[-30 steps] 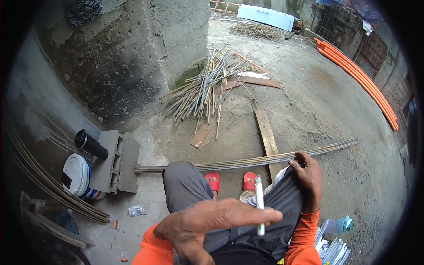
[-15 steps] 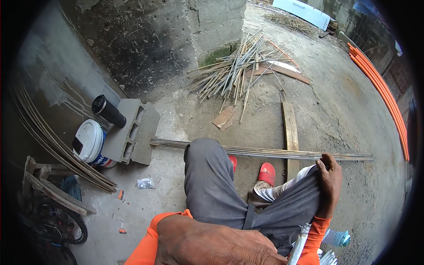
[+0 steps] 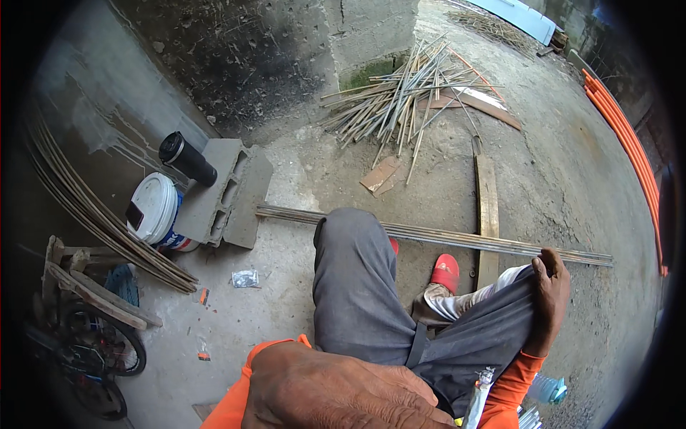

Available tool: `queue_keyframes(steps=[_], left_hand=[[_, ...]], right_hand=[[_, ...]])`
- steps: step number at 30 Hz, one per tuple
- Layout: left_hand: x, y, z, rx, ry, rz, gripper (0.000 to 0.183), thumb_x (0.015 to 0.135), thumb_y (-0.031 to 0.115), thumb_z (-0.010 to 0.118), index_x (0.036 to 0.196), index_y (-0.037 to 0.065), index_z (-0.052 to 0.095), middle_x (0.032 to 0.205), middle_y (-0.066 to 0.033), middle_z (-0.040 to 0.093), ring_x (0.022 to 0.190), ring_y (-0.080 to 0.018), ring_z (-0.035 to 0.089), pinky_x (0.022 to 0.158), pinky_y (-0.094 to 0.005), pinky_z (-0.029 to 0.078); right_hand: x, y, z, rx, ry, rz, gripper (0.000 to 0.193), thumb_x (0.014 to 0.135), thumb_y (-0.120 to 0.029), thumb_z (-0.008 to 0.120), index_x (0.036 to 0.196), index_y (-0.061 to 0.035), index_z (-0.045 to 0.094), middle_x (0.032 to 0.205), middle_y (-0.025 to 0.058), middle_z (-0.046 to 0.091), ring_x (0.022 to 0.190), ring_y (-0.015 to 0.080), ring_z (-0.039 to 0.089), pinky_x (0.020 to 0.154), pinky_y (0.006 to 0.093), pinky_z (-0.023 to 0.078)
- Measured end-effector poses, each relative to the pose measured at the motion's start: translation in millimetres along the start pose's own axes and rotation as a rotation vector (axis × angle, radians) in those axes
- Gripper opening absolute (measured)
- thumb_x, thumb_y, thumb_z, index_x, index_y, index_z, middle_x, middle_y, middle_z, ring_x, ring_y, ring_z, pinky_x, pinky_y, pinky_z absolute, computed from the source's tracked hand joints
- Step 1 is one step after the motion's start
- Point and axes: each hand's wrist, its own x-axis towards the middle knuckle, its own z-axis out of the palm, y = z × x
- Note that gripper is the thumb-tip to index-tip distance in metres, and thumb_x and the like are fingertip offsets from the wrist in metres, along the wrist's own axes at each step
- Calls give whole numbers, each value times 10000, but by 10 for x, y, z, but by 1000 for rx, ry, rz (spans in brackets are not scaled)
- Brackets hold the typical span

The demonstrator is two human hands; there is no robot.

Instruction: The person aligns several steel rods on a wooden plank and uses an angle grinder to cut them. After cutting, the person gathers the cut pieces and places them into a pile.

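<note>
My left hand (image 3: 336, 386) is raised very close, its back filling the lower middle and its orange sleeve below. Its fingers bend toward the lower edge, where their tips are out of sight. Beside them a lit cigarette (image 3: 477, 400) with a grey ash tip points up; the grip on it is hidden, but it appears to be between those fingers. On my bent right knee rests my right hand (image 3: 552, 297), fingers draped loosely over the grey trousers (image 3: 493, 329) with nothing in them. A bundle of thin metal rods (image 3: 443, 238) lies crosswise beyond my knees.
A wooden plank (image 3: 487, 200) lies under the rods, near my red sandal (image 3: 445, 273). Hollow blocks (image 3: 246, 196), a black tumbler (image 3: 187, 159) and a white bucket (image 3: 153, 207) stand left. Ahead is a rod pile (image 3: 400, 100); orange pipes (image 3: 622, 157) lie right.
The view has turned slightly, so the surroundings sit a little farther right and mostly higher. My right hand stays on the knee; my left hand stays raised, and the cigarette's ash tip shows more plainly.
</note>
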Motion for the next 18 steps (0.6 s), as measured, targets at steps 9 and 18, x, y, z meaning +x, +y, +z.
queue_keyframes(steps=[9, 18], left_hand=[[-299, -287, 87, -183, 202, -102, 506, 862, 608, 697, 1013, 138, 807, 876, -165, 758, 799, -372, 712, 707, -454, 543], [-202, -2302, 690, -494, 1222, 749, 1034, 788, 475, 899, 1550, -40, 426, 1359, -287, 638, 1185, -359, 696, 1023, -457, 541]], right_hand=[[40, 219, 6, 56, -58, 61, 466, 1031, -217, 670, 1397, 65, 607, 1368, 213, 682, 1272, 297, 650, 1107, 375, 464], [158, 480, -43, -86, -104, 30, 501, 1071, -315, 617, 1430, 34, 607, 1427, 178, 650, 1341, 274, 592, 1160, 382, 406]])
